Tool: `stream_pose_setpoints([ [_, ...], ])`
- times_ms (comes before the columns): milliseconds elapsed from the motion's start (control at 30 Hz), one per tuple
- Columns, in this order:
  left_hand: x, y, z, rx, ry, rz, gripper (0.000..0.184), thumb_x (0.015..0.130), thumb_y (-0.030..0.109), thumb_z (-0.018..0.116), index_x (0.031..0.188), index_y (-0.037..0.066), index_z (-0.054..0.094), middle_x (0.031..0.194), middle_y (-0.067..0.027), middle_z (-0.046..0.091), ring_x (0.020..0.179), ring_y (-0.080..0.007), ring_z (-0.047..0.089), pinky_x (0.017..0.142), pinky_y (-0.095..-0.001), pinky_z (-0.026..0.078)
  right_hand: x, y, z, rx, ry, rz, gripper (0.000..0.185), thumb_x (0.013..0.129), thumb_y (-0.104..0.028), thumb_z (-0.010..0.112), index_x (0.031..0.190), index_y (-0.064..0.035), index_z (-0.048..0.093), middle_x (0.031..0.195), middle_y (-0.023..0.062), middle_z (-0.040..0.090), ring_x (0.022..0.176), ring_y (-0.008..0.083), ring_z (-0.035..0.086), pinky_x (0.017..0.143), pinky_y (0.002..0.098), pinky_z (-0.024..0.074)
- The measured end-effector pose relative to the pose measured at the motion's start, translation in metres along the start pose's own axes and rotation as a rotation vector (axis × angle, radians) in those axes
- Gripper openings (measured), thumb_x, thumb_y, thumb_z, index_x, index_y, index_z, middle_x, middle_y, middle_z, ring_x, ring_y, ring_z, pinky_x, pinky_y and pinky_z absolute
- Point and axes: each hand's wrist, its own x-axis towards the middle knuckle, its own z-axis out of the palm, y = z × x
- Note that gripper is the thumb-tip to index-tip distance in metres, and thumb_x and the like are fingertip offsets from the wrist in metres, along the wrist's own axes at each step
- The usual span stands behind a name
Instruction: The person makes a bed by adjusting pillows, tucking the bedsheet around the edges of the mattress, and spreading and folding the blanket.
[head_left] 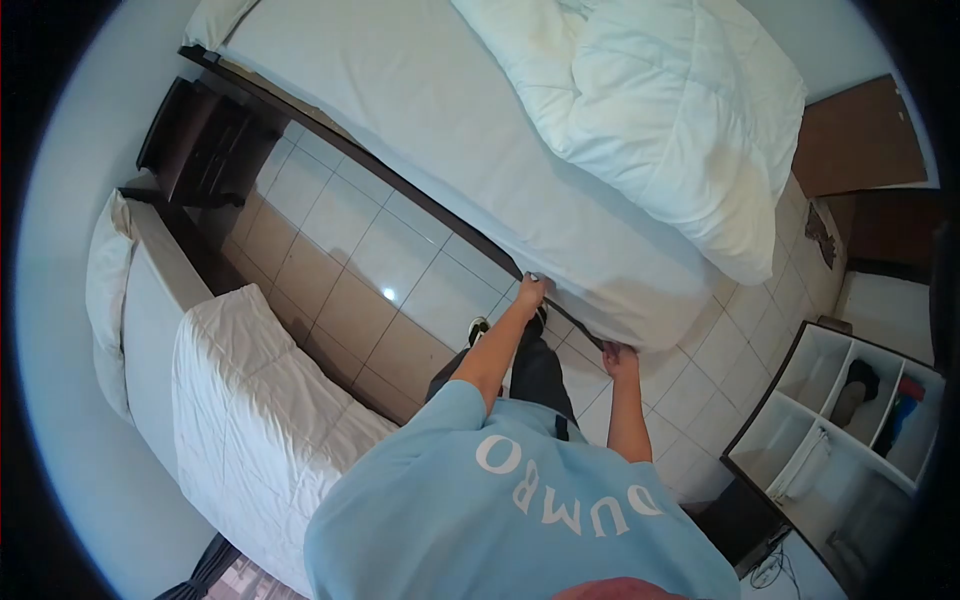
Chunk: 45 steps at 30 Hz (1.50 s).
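A large bed with a pale fitted sheet (430,110) fills the upper middle, and a dark rail (400,185) runs along its near side. My left hand (533,290) is closed on the dark rail, low against the side of the mattress. To its right, near the bed's rounded corner, my right hand (620,360) has its fingers closed around the same dark edge. The sheet touches the rail between both hands. Some fingertips are hidden under the edge. A thick white duvet (640,110) lies bunched on the bed's far side.
A second bed with a white cover (250,400) stands at the left. Beyond it is a dark nightstand (205,145). An open white shelf unit (830,400) holding some items stands at the right. A brown panel (860,140) leans at the upper right. Tiled floor (390,250) lies between the beds.
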Motion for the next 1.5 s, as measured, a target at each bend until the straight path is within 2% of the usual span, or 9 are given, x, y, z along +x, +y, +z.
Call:
stream_pose_setpoints([
  [167, 0.067, -0.044, 0.022, -0.017, 0.181, 0.290, 0.032, 0.072, 0.007, 0.054, 0.102, -0.005, 0.055, 0.086, -0.0166, 0.063, 0.075, -0.0255, 0.060, 0.066, -0.0345, 0.048, -0.010, -0.009, 0.012, -0.248, 0.143, 0.057, 0.023, 0.079, -0.034, 0.060, 0.086, -0.0134, 0.052, 0.077, 0.0001, 0.059, 0.066, 0.0151, 0.059, 0.052, 0.0237, 0.0387],
  [267, 0.005, 0.006, 0.037, 0.621, 0.441, 0.238, 0.027, 0.071, 0.011, 0.056, 0.094, -0.002, 0.060, 0.090, -0.0189, 0.062, 0.084, -0.0307, 0.061, 0.071, -0.0376, 0.048, -0.012, -0.013, 0.017, -0.423, 0.263, -0.082, 0.022, 0.080, -0.033, 0.058, 0.084, -0.0129, 0.051, 0.071, 0.0018, 0.057, 0.060, 0.0153, 0.057, 0.039, 0.0217, 0.0368],
  [467, 0.013, 0.014, 0.042, 0.724, 0.441, -0.001, 0.028, 0.072, 0.021, 0.057, 0.091, 0.001, 0.061, 0.093, -0.0203, 0.061, 0.088, -0.0338, 0.059, 0.072, -0.0381, 0.048, 0.058, -0.001, -0.029, -0.288, 0.229, -0.399, 0.025, 0.077, -0.008, 0.061, 0.099, -0.0049, 0.050, 0.075, 0.0078, 0.057, 0.052, 0.0133, 0.053, 0.039, 0.0233, 0.0452],
  [667, 0.061, -0.032, 0.022, 0.751, 0.290, 0.100, 0.024, 0.077, 0.017, 0.052, 0.092, 0.001, 0.060, 0.087, -0.0184, 0.062, 0.078, -0.0291, 0.063, 0.066, -0.0373, 0.050, 0.083, 0.019, -0.065, -0.768, 0.153, -0.848, 0.024, 0.078, -0.015, 0.062, 0.096, -0.0037, 0.050, 0.077, 0.0097, 0.058, 0.053, 0.0148, 0.055, 0.040, 0.0234, 0.0441],
  [800, 0.032, -0.032, 0.007, -0.320, 0.147, 0.136, 0.025, 0.078, 0.011, 0.047, 0.098, -0.002, 0.052, 0.075, -0.0106, 0.060, 0.066, -0.0143, 0.060, 0.055, -0.0318, 0.049, 0.015, 0.004, -0.022, -0.461, 0.060, -0.173, 0.028, 0.081, -0.027, 0.059, 0.094, -0.0046, 0.050, 0.080, 0.0088, 0.059, 0.061, 0.0170, 0.058, 0.044, 0.0221, 0.0436],
  [1000, 0.033, -0.022, 0.014, 0.775, 0.596, 0.389, 0.027, 0.077, 0.018, 0.052, 0.099, 0.003, 0.055, 0.086, -0.0170, 0.061, 0.076, -0.0304, 0.061, 0.064, -0.0396, 0.049, 0.046, 0.010, -0.007, -0.064, -0.048, 0.060, 0.026, 0.081, -0.032, 0.057, 0.095, -0.0111, 0.052, 0.081, 0.0046, 0.061, 0.066, 0.0148, 0.060, 0.045, 0.0200, 0.0419],
  [1100, 0.032, -0.002, 0.025, 0.785, 0.532, 0.155, 0.025, 0.076, 0.022, 0.054, 0.093, 0.004, 0.058, 0.090, -0.0210, 0.060, 0.081, -0.0363, 0.059, 0.070, -0.0434, 0.047, 0.053, 0.007, -0.012, -0.250, -0.039, 0.103, 0.025, 0.080, -0.032, 0.058, 0.096, -0.0136, 0.053, 0.081, 0.0040, 0.061, 0.067, 0.0142, 0.060, 0.048, 0.0225, 0.0461],
  [1300, 0.049, -0.042, 0.015, 0.819, 0.327, 0.626, 0.029, 0.080, 0.026, 0.050, 0.093, 0.002, 0.060, 0.084, -0.0138, 0.063, 0.075, -0.0357, 0.060, 0.066, -0.0412, 0.048, 0.060, 0.010, -0.003, 0.007, 0.094, -0.076, 0.023, 0.081, -0.032, 0.055, 0.094, -0.0125, 0.055, 0.087, 0.0031, 0.062, 0.078, 0.0163, 0.061, 0.059, 0.0274, 0.0519],
  [1500, 0.012, -0.042, 0.031, -0.791, -0.052, 0.045, 0.042, 0.085, 0.034, 0.044, 0.114, 0.003, 0.047, 0.105, -0.0059, 0.057, 0.094, -0.0227, 0.056, 0.078, -0.0374, 0.047, 0.044, 0.017, 0.014, 0.606, -0.176, -0.130, 0.029, 0.081, -0.031, 0.054, 0.100, -0.0087, 0.055, 0.097, 0.0072, 0.060, 0.089, 0.0209, 0.058, 0.075, 0.0351, 0.0501],
])
